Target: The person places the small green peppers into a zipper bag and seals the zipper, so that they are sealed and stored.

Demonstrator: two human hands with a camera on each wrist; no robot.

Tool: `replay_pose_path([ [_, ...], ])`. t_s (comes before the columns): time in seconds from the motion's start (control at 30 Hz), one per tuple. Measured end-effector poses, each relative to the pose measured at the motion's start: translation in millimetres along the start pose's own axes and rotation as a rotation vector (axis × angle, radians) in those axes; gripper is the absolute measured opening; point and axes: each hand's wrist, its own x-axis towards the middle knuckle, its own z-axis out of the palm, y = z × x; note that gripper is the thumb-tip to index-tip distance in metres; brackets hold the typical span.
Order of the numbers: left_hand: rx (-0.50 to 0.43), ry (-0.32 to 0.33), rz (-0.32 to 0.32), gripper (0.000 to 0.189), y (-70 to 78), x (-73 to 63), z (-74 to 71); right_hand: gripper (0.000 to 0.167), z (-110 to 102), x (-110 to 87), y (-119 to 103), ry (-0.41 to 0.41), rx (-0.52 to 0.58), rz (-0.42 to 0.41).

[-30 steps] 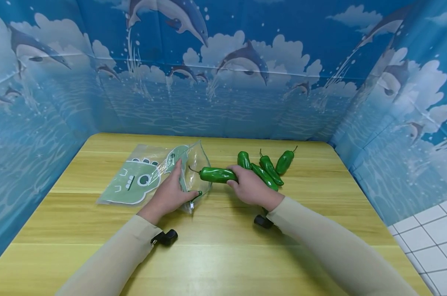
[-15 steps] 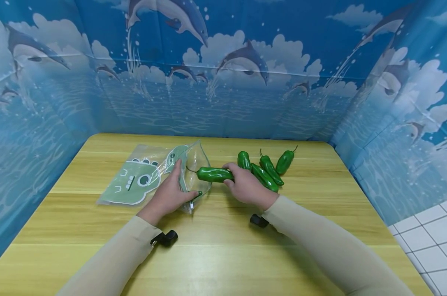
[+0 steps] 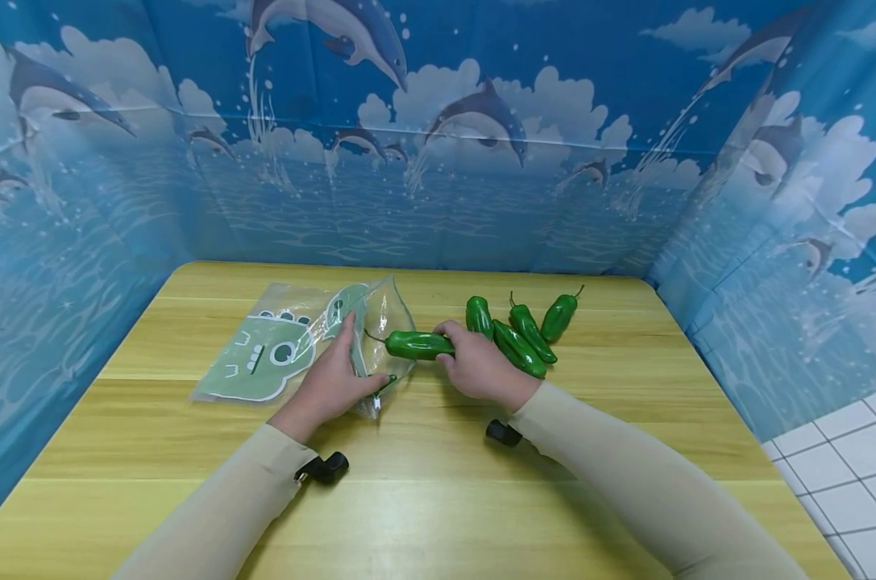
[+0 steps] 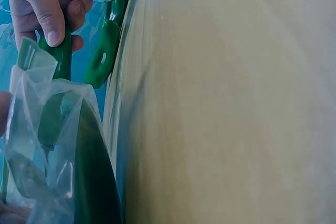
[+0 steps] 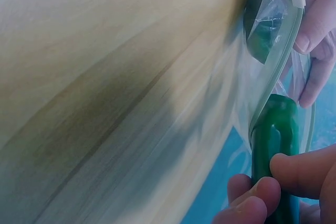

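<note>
My left hand holds a clear zip bag with a green cartoon print by its mouth, thumb and fingers spread around the opening. Through the plastic, a green pepper shows inside the bag in the left wrist view. My right hand grips another green pepper near one end. That pepper's stem end reaches into the bag's mouth, while its other end is hidden in my fingers. In the right wrist view, the held pepper lies against the bag's zip edge.
Several more green peppers lie on the wooden table, just beyond and to the right of my right hand. A blue dolphin-print cloth hangs around the table's back and sides. White floor tiles appear at the far right.
My right hand has moved slightly left with its pepper, bringing the stem end a little further into the bag's mouth. The left hand and bag have stayed nearly still.
</note>
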Motion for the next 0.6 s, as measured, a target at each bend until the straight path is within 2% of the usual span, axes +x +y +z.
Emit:
replay_pose_path([
  [0.27,-0.007,0.000,0.005,0.127,-1.2,-1.2,-0.5,0.041,2.4,3.0,-1.2,-0.015,-0.025,0.025],
  [0.6,-0.019,-0.016,-0.006,0.127,-1.3,-1.5,-0.9,0.039,9.3,6.9,-3.7,-0.010,-0.077,-0.001],
])
